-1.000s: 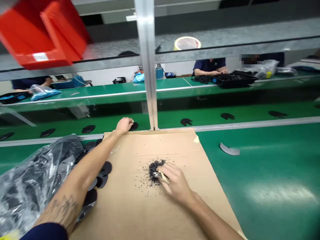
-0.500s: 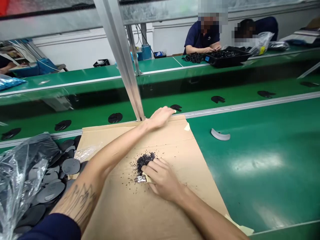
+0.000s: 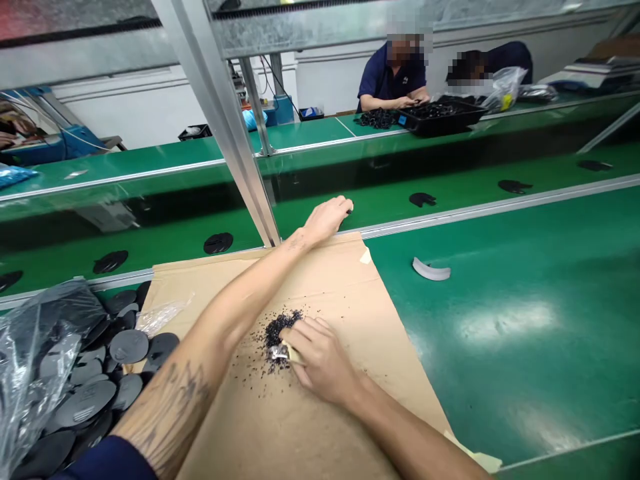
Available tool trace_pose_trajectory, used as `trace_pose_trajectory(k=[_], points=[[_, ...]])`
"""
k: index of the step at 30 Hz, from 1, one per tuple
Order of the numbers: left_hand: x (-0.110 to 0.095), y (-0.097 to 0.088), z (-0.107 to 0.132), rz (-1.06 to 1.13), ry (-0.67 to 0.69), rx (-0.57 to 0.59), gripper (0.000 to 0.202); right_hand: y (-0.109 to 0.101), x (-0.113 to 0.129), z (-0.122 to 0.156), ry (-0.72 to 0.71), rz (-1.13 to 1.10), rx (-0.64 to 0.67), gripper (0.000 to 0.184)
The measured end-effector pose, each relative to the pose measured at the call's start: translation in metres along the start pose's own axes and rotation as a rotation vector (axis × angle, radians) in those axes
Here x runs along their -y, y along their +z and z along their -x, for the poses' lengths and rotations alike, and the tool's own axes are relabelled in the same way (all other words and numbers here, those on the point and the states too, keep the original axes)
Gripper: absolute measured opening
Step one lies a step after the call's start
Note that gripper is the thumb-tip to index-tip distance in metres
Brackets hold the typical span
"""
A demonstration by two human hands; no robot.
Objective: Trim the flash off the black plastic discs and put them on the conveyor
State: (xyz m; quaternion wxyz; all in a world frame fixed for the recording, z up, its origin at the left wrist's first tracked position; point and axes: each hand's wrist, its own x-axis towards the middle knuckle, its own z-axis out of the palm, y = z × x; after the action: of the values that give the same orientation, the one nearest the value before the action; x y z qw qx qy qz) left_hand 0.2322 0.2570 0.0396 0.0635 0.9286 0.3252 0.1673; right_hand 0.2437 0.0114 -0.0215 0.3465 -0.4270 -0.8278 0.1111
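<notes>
My right hand [image 3: 320,360] is closed around a pair of nippers [image 3: 280,352] with metal jaws and pale handles. The jaws sit low at the near edge of a heap of tiny black bits [image 3: 277,328], scattered over a cardboard sheet [image 3: 280,427]. Stretched out beyond the sheet, my left hand [image 3: 329,218] is over the edge of the green belt [image 3: 380,210]. Its fingers are curled onto a black disc [image 3: 349,211], of which only a dark sliver shows at the fingertips.
Round black discs [image 3: 129,346] lie piled at left beside a clear plastic bag [image 3: 30,373]. A metal post [image 3: 220,113] rises left of my left hand. More black slotted discs [image 3: 423,199] lie along the belt. A grey curved piece [image 3: 431,269] rests at right. Co-workers sit opposite.
My left hand has moved slightly farther over the belt, its fingers now curled over the black disc that showed beside them. My right hand stays at the heap with the nippers. The view has shifted slightly.
</notes>
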Motion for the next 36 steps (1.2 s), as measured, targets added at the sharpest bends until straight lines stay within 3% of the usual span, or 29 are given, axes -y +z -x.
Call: trace_pose_trajectory(k=[4,7,10,13,16,19,21,22,25,28,32,36], points=[[0.004,-0.051,0.055,0.189,0.123,-0.178,0.016,-0.002,0.000,-0.008,0.303,-0.370,-0.276,0.011],[0.004,-0.077,0.124,0.541,0.127,-0.228,0.013,-0.010,-0.004,-0.018,0.580,-0.666,-0.409,0.038],[-0.017,-0.079,0.202,0.834,0.032,-0.165,0.021,-0.017,-0.005,-0.026,0.634,-0.918,-0.259,0.061],[-0.047,-0.071,0.267,0.916,-0.046,-0.108,0.020,-0.020,-0.001,-0.031,0.571,-1.026,0.029,0.054],[-0.054,-0.077,0.314,0.713,-0.084,-0.066,0.020,-0.019,0.010,-0.032,0.561,-0.962,0.236,0.046],[-0.026,-0.097,0.353,0.228,-0.178,0.041,0.020,-0.014,0.026,-0.029,0.659,-0.905,0.206,0.048],[0.003,-0.111,0.373,-0.103,-0.362,0.157,0.018,-0.009,0.037,-0.027,0.746,-0.932,0.150,0.050],[0.018,-0.115,0.380,-0.169,-0.427,0.177,0.019,-0.005,0.043,-0.026,0.790,-0.958,0.116,0.051],[0.051,-0.120,0.392,-0.216,-0.519,0.194,0.020,0.002,0.058,-0.022,0.900,-1.015,0.013,0.051],[0.062,-0.120,0.393,-0.200,-0.515,0.195,0.024,0.003,0.072,-0.015,0.939,-1.016,-0.049,0.049],[0.040,-0.124,0.389,-0.141,-0.419,0.146,0.027,0.001,0.089,-0.001,0.959,-1.017,-0.098,0.049],[-0.017,-0.120,0.386,0.017,-0.115,-0.031,0.029,0.008,0.103,0.007,0.961,-1.013,-0.177,0.049]])
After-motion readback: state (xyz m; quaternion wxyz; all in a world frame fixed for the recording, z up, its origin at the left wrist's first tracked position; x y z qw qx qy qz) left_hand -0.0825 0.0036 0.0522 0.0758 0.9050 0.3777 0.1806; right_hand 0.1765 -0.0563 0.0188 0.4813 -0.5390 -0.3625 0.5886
